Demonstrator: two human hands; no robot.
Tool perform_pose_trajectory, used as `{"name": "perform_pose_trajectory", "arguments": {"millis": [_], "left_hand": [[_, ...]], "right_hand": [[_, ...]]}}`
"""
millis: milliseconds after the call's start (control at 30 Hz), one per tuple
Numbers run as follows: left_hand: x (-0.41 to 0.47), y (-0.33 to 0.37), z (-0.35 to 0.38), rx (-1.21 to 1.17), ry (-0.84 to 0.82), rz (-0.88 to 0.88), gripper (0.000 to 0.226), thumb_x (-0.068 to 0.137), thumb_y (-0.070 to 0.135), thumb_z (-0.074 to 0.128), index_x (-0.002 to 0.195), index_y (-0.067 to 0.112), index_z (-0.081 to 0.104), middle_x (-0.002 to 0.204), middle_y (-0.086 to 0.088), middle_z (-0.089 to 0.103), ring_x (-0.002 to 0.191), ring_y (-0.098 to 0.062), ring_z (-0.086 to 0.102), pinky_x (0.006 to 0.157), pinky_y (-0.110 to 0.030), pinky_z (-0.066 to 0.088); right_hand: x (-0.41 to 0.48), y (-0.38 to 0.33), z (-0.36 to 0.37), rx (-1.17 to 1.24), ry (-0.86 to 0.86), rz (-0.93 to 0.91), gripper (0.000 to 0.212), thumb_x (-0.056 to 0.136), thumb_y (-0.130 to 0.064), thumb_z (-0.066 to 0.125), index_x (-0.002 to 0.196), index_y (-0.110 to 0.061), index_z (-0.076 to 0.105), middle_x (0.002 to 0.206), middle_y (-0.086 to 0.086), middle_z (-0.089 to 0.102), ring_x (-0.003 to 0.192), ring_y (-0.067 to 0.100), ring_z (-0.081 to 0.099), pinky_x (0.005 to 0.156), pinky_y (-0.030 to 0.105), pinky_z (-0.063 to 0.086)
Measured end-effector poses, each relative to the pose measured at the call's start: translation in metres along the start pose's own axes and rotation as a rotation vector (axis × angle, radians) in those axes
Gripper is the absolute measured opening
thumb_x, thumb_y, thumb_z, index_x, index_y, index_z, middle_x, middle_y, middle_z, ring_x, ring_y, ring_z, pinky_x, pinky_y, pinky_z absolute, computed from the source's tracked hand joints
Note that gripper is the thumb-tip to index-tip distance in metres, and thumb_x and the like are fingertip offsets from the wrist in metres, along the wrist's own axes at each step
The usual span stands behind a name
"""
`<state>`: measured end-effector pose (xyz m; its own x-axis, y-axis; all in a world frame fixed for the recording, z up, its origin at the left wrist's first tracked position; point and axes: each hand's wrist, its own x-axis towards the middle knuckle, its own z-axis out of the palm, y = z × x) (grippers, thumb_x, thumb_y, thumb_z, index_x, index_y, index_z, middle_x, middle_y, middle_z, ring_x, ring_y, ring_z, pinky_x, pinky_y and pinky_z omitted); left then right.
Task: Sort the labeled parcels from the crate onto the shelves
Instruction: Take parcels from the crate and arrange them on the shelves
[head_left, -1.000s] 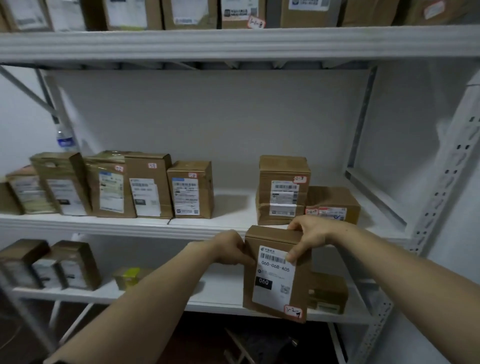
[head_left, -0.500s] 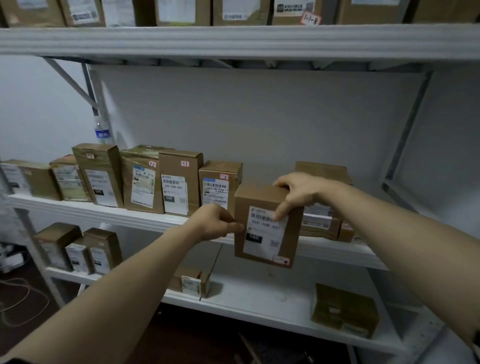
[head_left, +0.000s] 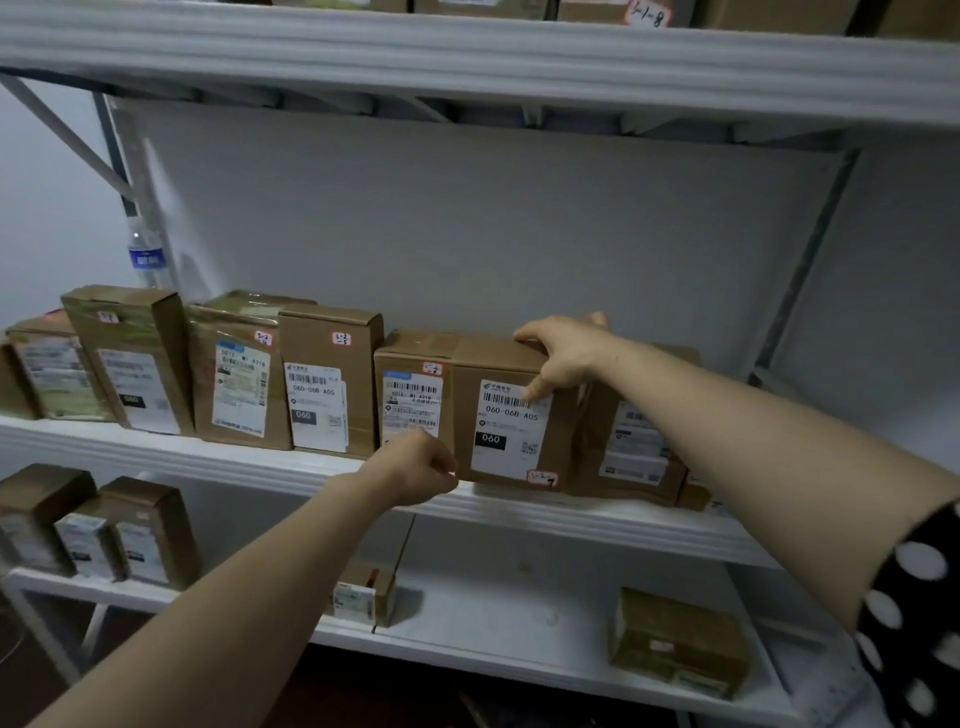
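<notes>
A brown cardboard parcel (head_left: 511, 415) with a white 060 label and a small red-edged tag stands upright on the middle shelf (head_left: 571, 519), pressed between a smaller labeled parcel (head_left: 413, 395) on its left and a stacked pair of parcels (head_left: 634, 447) on its right. My right hand (head_left: 563, 356) grips its top right corner, fingers over the top and thumb on the front label. My left hand (head_left: 415, 470) is curled into a loose fist at the parcel's lower left corner, touching it at the shelf edge.
A row of several labeled parcels (head_left: 234, 374) fills the middle shelf to the left, with a water bottle (head_left: 145, 254) behind. The lower shelf (head_left: 519, 597) carries parcels at left (head_left: 104, 530), centre and right (head_left: 675, 639). More boxes line the top shelf (head_left: 467, 57).
The parcel went from held in the air in front of the shelves up onto the middle shelf, beside the row. Both hands rose with it; the view shifted upward and closer.
</notes>
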<state>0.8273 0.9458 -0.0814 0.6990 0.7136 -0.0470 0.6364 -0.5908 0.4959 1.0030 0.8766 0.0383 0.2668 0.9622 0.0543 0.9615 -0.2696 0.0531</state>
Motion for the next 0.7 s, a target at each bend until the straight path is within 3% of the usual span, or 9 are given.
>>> {"name": "perform_pose_trajectory", "arguments": {"millis": [367, 433, 500, 533, 600, 633, 700], "left_hand": [[0.044, 0.005, 0.020, 0.118, -0.095, 0.099, 0.025, 0.088, 0.018, 0.059, 0.112, 0.019, 0.069, 0.115, 0.002, 0.066, 0.105, -0.015, 0.060, 0.092, -0.030, 0.050], [0.043, 0.007, 0.015, 0.268, 0.133, 0.151, 0.023, 0.089, 0.019, 0.053, 0.103, 0.021, 0.071, 0.106, 0.003, 0.069, 0.098, -0.018, 0.062, 0.078, -0.029, 0.051], [0.044, 0.009, 0.004, 0.257, 0.520, 0.218, 0.018, 0.086, 0.015, 0.053, 0.098, 0.014, 0.067, 0.099, -0.004, 0.065, 0.094, -0.024, 0.061, 0.069, -0.030, 0.047], [0.047, 0.011, -0.003, 0.225, 0.654, 0.236, 0.020, 0.084, 0.011, 0.055, 0.102, 0.010, 0.064, 0.102, -0.009, 0.061, 0.097, -0.028, 0.057, 0.072, -0.034, 0.046], [0.060, 0.014, -0.019, 0.271, 0.748, 0.220, 0.043, 0.082, 0.006, 0.054, 0.125, 0.004, 0.051, 0.125, -0.017, 0.050, 0.117, -0.035, 0.045, 0.097, -0.039, 0.039], [0.067, 0.015, -0.027, 0.327, 0.706, 0.198, 0.057, 0.084, 0.005, 0.051, 0.140, 0.003, 0.037, 0.141, -0.018, 0.037, 0.132, -0.036, 0.033, 0.110, -0.039, 0.027], [0.081, 0.017, -0.038, 0.485, 0.564, 0.153, 0.074, 0.091, 0.004, 0.045, 0.151, 0.006, 0.004, 0.159, -0.013, 0.005, 0.146, -0.029, 0.005, 0.119, -0.036, 0.003]], "right_hand": [[0.036, 0.014, 0.017, -0.042, -0.097, 0.077, 0.083, 0.077, -0.045, 0.073, 0.145, -0.027, 0.030, 0.149, -0.003, 0.039, 0.137, 0.022, 0.035, 0.106, 0.040, 0.020], [0.039, 0.017, 0.015, -0.019, -0.133, 0.091, 0.085, 0.077, -0.043, 0.074, 0.146, -0.026, 0.029, 0.150, -0.003, 0.037, 0.138, 0.022, 0.033, 0.107, 0.040, 0.019], [0.043, 0.018, 0.016, -0.013, -0.161, 0.101, 0.086, 0.076, -0.041, 0.075, 0.146, -0.026, 0.029, 0.150, -0.003, 0.037, 0.138, 0.023, 0.033, 0.107, 0.039, 0.019], [0.045, 0.019, 0.017, -0.016, -0.170, 0.102, 0.086, 0.075, -0.041, 0.076, 0.145, -0.026, 0.030, 0.149, -0.003, 0.038, 0.138, 0.023, 0.034, 0.107, 0.040, 0.019], [0.048, 0.019, 0.020, -0.022, -0.187, 0.106, 0.085, 0.074, -0.039, 0.077, 0.145, -0.025, 0.031, 0.148, -0.003, 0.039, 0.137, 0.022, 0.035, 0.107, 0.041, 0.019], [0.049, 0.020, 0.021, -0.022, -0.194, 0.108, 0.085, 0.075, -0.039, 0.077, 0.145, -0.024, 0.031, 0.149, -0.003, 0.038, 0.138, 0.022, 0.034, 0.108, 0.041, 0.018], [0.049, 0.020, 0.023, -0.017, -0.208, 0.112, 0.085, 0.077, -0.037, 0.076, 0.146, -0.023, 0.030, 0.149, -0.002, 0.037, 0.139, 0.022, 0.033, 0.110, 0.042, 0.017]]}}
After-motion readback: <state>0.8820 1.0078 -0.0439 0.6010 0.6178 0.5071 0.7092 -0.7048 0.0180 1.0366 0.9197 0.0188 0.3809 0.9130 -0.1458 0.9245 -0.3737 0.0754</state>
